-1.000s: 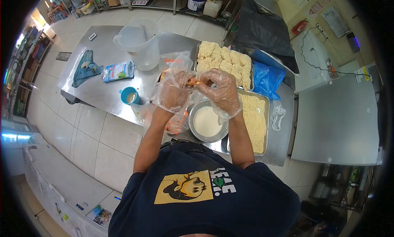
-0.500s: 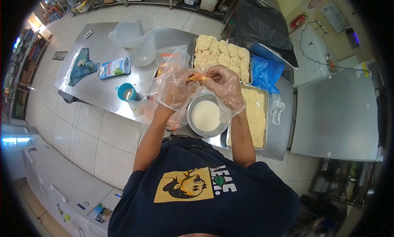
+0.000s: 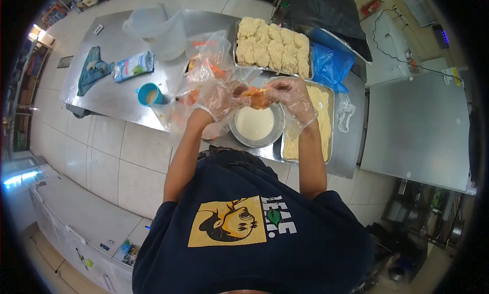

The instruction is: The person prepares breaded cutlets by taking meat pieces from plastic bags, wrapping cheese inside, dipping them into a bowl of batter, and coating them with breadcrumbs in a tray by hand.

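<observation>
My left hand (image 3: 219,96) and my right hand (image 3: 291,96), both in clear plastic gloves, hold an orange-brown piece of food (image 3: 259,97) between them, one at each end. The piece hangs just above the back rim of a metal bowl (image 3: 233,131) with white liquid (image 3: 253,124) in it. Right of the bowl, partly under my right wrist, lies a tray of pale crumbs (image 3: 325,122). Behind it is a tray (image 3: 274,45) filled with crumb-coated pieces in rows. Plastic bags with orange contents (image 3: 210,52) lie behind and beside my left hand.
On the steel table (image 3: 114,103) stand a blue cup (image 3: 150,94), a large clear jug (image 3: 162,32), a blue-white packet (image 3: 134,66) and a teal cloth (image 3: 91,72). A blue plastic bag (image 3: 331,65) lies right of the trays, with a crumpled clear plastic (image 3: 345,113) below it.
My hands have moved slightly apart, and more of the orange-brown piece now shows between them. The camera view has shifted, so the table appears higher in the picture.
</observation>
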Demonstrator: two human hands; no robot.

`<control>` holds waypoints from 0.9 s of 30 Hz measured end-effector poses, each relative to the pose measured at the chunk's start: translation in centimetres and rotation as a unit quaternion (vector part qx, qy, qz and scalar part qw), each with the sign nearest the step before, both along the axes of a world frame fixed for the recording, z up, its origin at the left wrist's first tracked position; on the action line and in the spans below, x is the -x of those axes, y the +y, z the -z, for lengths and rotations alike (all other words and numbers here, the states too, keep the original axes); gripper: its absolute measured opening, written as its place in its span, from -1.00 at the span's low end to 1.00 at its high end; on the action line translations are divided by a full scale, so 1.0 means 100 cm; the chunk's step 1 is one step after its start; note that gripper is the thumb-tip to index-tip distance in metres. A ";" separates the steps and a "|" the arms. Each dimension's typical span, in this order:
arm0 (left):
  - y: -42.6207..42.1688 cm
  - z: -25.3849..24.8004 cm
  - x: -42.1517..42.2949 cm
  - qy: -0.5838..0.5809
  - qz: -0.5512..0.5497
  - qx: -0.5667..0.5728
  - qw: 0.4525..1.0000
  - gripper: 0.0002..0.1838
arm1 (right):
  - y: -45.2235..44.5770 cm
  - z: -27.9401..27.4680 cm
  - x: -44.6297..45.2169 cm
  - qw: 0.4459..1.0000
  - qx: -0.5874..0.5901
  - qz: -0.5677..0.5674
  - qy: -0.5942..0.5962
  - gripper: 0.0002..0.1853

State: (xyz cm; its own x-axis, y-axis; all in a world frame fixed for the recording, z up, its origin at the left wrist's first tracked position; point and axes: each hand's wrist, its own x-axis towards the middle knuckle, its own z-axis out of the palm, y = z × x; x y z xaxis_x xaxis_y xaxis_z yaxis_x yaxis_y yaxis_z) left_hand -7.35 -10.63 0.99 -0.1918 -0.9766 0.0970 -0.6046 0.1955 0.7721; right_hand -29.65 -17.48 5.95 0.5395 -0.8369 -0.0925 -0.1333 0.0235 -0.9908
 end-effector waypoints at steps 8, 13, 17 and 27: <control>0.044 0.017 -0.018 0.131 -0.062 0.005 0.990 -0.61 | 0.001 0.112 0.008 0.906 0.322 -0.023 0.274 -0.82; 0.070 0.012 -0.022 0.103 -0.083 -0.036 0.991 -0.58 | 0.046 0.165 -0.004 0.864 0.308 -0.027 0.398 -0.75; 0.083 0.018 -0.022 0.145 -0.098 -0.020 0.984 -0.57 | 0.065 0.194 -0.005 0.894 0.215 -0.035 0.392 -0.80; 0.093 0.010 -0.030 0.135 -0.110 -0.034 0.984 -0.57 | 0.056 0.189 0.008 0.867 0.164 -0.225 0.413 -0.78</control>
State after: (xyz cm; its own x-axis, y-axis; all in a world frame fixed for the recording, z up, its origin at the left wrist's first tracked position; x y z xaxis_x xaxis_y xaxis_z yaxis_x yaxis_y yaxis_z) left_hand -4.38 -1.32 -0.04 0.0482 -0.9977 0.0487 -0.3983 0.0255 0.9169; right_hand -30.50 -11.84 -12.97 0.6813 -0.6132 -0.3997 -0.7234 -0.4804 -0.4959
